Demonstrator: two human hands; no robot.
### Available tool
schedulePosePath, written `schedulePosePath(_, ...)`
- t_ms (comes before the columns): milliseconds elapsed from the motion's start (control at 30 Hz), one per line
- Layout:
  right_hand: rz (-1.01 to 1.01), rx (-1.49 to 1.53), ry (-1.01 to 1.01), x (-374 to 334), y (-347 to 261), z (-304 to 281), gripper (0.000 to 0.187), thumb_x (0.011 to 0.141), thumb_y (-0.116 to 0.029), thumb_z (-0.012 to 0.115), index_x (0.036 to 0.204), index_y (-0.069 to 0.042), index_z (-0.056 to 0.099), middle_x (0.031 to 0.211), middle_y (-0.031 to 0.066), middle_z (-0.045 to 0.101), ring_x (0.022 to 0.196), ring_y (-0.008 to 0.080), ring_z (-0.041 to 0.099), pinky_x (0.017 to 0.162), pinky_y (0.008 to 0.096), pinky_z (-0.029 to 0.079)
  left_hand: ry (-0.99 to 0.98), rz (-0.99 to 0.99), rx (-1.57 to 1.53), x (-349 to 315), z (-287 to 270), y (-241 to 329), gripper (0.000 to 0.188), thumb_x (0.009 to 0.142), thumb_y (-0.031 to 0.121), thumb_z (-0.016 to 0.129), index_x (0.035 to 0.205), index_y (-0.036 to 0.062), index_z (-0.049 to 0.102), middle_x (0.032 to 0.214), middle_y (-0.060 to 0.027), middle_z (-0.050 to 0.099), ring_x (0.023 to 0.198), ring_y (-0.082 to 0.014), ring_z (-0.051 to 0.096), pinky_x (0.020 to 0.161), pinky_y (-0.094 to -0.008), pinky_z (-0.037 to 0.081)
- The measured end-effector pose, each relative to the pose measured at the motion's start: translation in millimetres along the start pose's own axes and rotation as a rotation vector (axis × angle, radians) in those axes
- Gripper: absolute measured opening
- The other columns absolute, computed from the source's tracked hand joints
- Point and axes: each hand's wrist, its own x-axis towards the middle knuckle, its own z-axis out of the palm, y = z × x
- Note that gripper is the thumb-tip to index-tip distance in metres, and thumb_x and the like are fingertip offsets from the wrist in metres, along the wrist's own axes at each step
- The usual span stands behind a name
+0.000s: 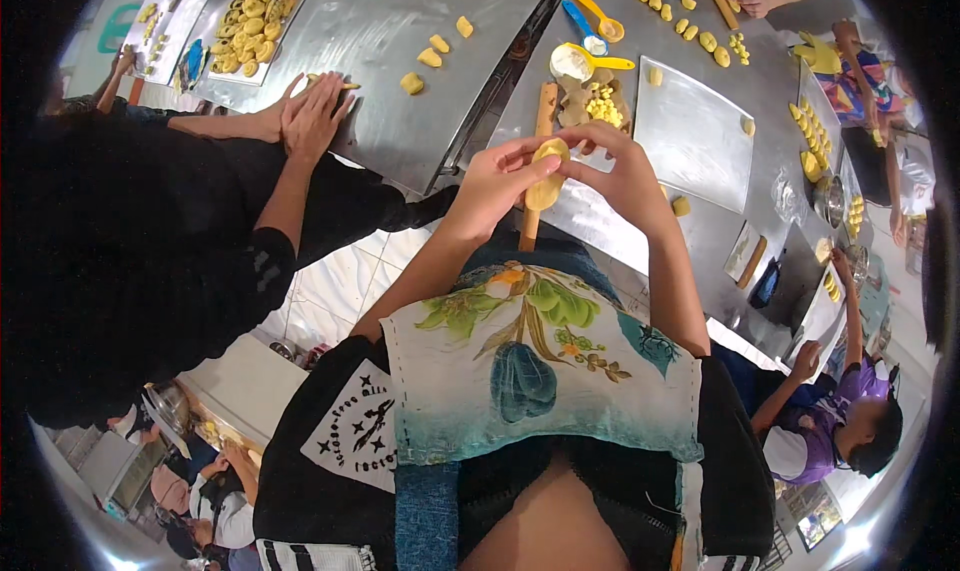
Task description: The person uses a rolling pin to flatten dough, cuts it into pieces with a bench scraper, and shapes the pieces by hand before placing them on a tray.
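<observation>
A flattened oval of yellow dough (541,193) is held up in front of me, over the near edge of the metal table. My left hand (492,191) grips it, thumb across its face and fingers behind. My right hand (622,176) is curled around its upper right edge, thumb and fingertips at the dough. Behind and under the dough a wooden rolling pin (546,116) points away from me; its middle is hidden by the hands and dough. Just beyond my right fingers, small yellow cubes (603,109) lie in a brownish holder.
Past the cubes lie a white-powder-filled yellow scoop (575,63), a blue scoop (590,39) and another yellow scoop (607,28). A metal tray (695,136) with dough pieces is at right. Close on my left, a co-worker's hands (315,116) press dough on another table.
</observation>
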Motion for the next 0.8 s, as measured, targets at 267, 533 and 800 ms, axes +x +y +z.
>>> schedulePosePath(267,0.212,0.562,0.073,-11,22,22,0.037,0.089,-0.02,0.069,0.121,-0.002,0.064,0.104,0.0048,0.068,0.091,0.0126,0.06,0.08,0.0267,0.047,0.009,0.096,0.033,9,2,-5,0.04,0.092,0.018,0.067,0.125,-0.0012,0.056,0.108,-0.0063,0.065,0.098,-0.0112,0.064,0.079,-0.026,0.054)
schedulePosePath(533,0.059,0.162,0.257,-16,2,18,0.029,0.081,-0.015,0.076,0.106,-0.003,0.067,0.103,0.006,0.065,0.093,0.0195,0.06,0.082,0.033,0.047,0.058,0.04,0.012,10,4,-8,0.035,0.092,0.022,0.067,0.12,0.0027,0.058,0.105,-0.0034,0.065,0.096,-0.0099,0.063,0.078,-0.0262,0.055)
schedulePosePath(800,-0.243,-0.348,0.366,-17,4,19,0.027,0.07,-0.013,0.079,0.093,-0.006,0.068,0.095,0.0087,0.059,0.092,0.0297,0.056,0.079,0.0396,0.046,0.085,-0.012,-0.062,12,3,-10,0.032,0.098,0.026,0.059,0.119,0.0021,0.058,0.106,-0.0051,0.063,0.098,-0.0123,0.063,0.08,-0.0313,0.056)
